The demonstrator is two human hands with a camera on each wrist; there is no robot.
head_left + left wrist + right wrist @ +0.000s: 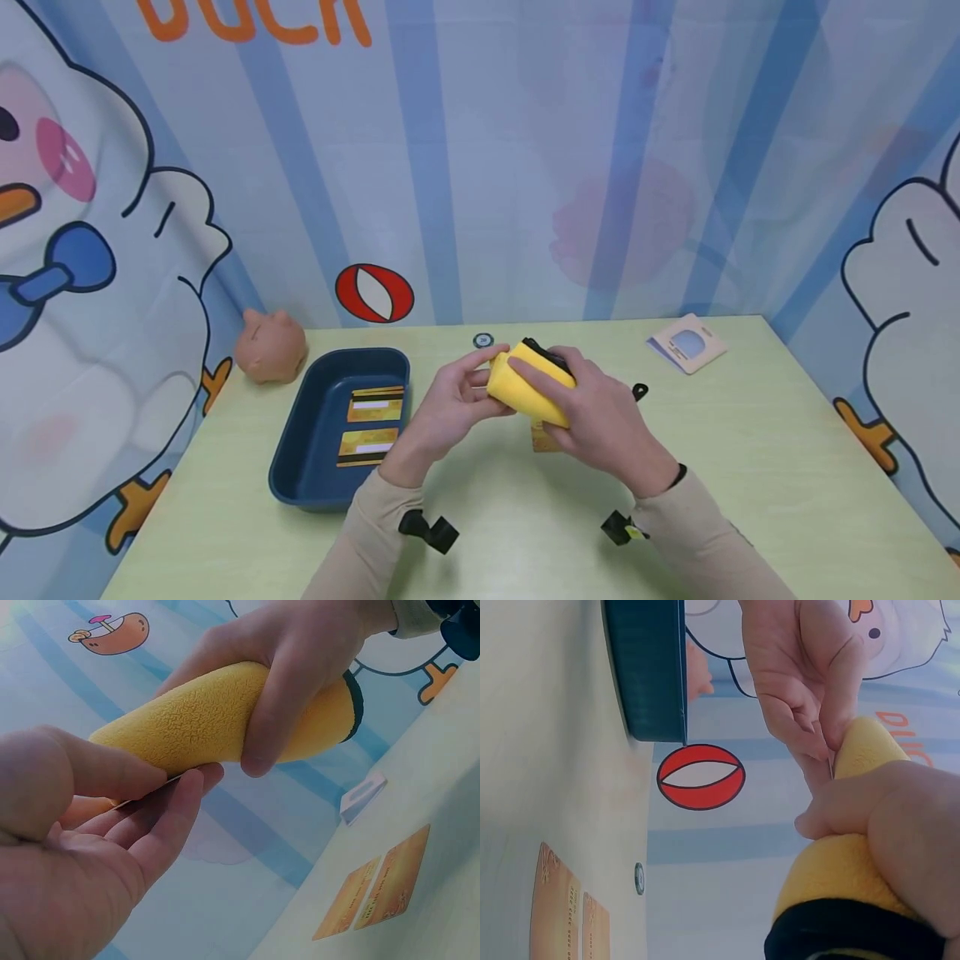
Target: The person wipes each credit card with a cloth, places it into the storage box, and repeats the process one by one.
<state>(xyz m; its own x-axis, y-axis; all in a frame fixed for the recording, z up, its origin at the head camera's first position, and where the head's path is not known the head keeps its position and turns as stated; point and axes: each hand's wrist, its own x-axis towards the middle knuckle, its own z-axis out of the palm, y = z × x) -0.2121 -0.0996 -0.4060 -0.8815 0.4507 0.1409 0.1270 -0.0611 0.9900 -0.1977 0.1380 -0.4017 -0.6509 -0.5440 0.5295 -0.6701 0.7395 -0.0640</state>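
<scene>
My right hand (603, 421) grips a yellow fuzzy cloth (525, 387) with black edging, its thumb and fingers wrapped round the bundle above the table. My left hand (450, 404) is at the cloth's left end, thumb on one side and fingers on the other. Between them, in the left wrist view, shows the thin edge of a card (174, 779), mostly hidden by the cloth and fingers. Below the hands, gold bank cards (394, 889) lie side by side on the table; the head view shows only part of one card (546, 437).
A dark blue tray (300, 450) on the left holds gold cards (369, 447). Behind it stands a piggy bank (270, 346). A round chip (483, 340) lies near the back edge, a folded pink booklet (687, 342) at back right. A small black loop (640, 392) shows beside the right hand.
</scene>
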